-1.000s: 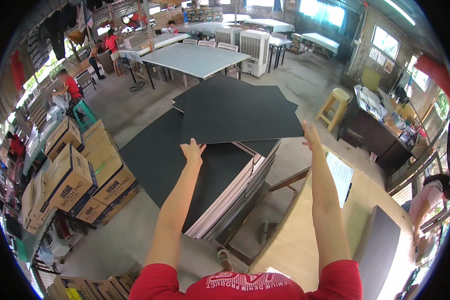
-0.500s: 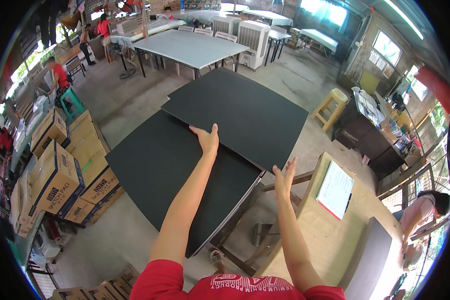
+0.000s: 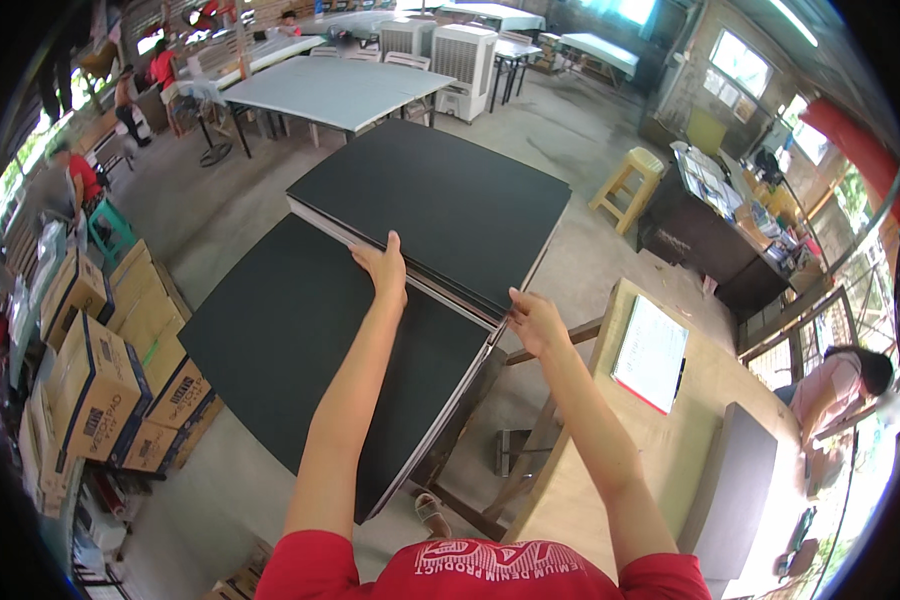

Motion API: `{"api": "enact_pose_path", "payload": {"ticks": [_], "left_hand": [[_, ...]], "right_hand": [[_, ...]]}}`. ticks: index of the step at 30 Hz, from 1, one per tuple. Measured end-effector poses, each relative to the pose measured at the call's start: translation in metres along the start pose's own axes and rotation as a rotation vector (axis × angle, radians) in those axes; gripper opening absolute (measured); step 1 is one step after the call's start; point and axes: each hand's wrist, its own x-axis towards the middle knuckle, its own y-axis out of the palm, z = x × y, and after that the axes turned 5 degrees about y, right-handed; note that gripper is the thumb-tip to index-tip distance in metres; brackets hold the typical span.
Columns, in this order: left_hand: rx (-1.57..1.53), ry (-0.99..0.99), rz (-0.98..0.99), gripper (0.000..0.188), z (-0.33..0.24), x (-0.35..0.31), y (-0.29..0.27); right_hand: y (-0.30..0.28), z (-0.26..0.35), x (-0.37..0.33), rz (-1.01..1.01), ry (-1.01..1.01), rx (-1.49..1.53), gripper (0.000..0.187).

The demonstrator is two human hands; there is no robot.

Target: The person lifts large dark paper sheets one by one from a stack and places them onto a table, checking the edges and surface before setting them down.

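Observation:
Two stacks of large black sheets lie side by side in front of me, the far stack (image 3: 435, 195) standing higher than the near stack (image 3: 300, 330). Pale layers show along their edges. My left hand (image 3: 382, 268) is open at the near long edge of the far stack, thumb spread from the fingers. At that stack's right-hand near corner, my right hand (image 3: 536, 322) has bent fingers closed on the edge of the black sheets. What supports the stacks is mostly hidden.
Right of the stacks is a wooden table (image 3: 570, 470) with a notebook (image 3: 650, 352) and a grey slab (image 3: 732, 490). Cardboard boxes (image 3: 95, 390) are piled on the left. A yellow stool (image 3: 627, 188) and a light table (image 3: 340, 90) stand beyond; other people are at both sides.
The top black sheet, skewed over the near stack before, now sits squarer on the far stack, baring its pale edge. My right hand has gone from spread fingers to closed at the corner.

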Motion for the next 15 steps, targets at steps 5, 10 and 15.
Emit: {"api": "enact_pose_path", "payload": {"ticks": [5,10,15], "left_hand": [[-0.393,-0.227,0.208,0.094,-0.005,-0.078,-0.018],[-0.444,-0.437,0.23,0.079,-0.009,-0.11,-0.024],[-0.494,-0.496,0.216,0.076,-0.019,-0.122,-0.017]], "right_hand": [[0.032,0.033,0.0,-0.005,0.175,0.024,0.068],[0.042,0.058,-0.015,0.077,0.253,-0.082,0.085],[0.039,0.068,-0.025,0.035,0.246,0.073,0.084]]}}
